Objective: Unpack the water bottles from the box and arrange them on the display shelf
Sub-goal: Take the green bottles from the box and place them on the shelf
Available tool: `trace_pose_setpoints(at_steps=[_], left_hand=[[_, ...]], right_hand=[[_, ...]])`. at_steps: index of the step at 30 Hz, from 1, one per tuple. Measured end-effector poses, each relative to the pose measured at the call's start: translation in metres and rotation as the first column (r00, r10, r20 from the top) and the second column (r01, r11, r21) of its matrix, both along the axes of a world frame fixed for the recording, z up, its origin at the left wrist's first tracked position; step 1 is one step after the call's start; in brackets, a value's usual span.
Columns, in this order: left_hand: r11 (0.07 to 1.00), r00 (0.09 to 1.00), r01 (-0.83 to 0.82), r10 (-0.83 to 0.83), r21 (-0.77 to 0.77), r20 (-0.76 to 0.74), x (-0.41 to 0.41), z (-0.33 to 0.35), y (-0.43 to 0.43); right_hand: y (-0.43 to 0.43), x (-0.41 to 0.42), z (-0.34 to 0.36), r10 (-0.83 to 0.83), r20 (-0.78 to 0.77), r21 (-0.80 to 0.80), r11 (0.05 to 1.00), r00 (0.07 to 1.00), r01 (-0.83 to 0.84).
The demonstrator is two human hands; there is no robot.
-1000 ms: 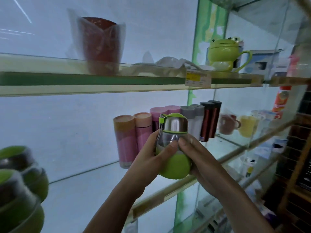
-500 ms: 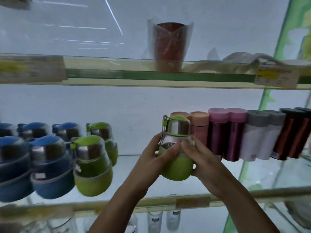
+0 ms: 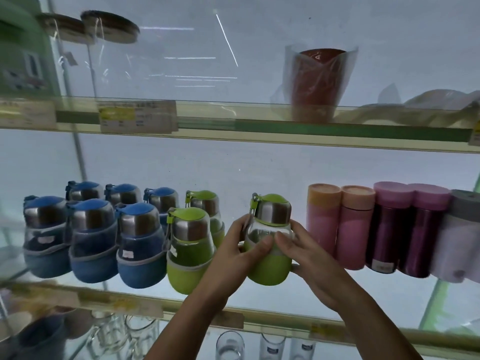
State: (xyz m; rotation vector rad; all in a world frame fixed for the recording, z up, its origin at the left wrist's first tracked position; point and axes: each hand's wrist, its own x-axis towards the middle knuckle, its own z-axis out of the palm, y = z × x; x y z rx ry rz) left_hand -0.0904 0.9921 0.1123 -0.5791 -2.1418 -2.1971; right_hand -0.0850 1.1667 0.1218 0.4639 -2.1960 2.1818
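We face a bright white back wall [image 3: 181, 165] crossed near its top edge by thin streaks of reflected strip light [image 3: 227, 40], behind glass shelves with cream-and-green front rails [image 3: 259, 126]

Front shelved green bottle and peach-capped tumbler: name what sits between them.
Head view: the held green bottle, gripped by left hand and right hand.

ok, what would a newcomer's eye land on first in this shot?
The green-sleeved bottle, gripped between the left hand and right hand, sits dead centre at the middle shelf. Beside it on that shelf are blue and green bottles clustered to the left and pink and purple tumblers lined up to the right. Above them, a red cup in clear wrap stands on the upper shelf.
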Motion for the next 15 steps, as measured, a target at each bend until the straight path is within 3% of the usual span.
trace_pose_setpoints(at_steps=[15], left_hand=[[0.996,0.998,-0.061,0.059,-0.058,-0.036,-0.022,-0.014,-0.006]], right_hand=[[-0.011,-0.029,-0.019,-0.005,0.025,0.119,0.993,1.0,0.002]])
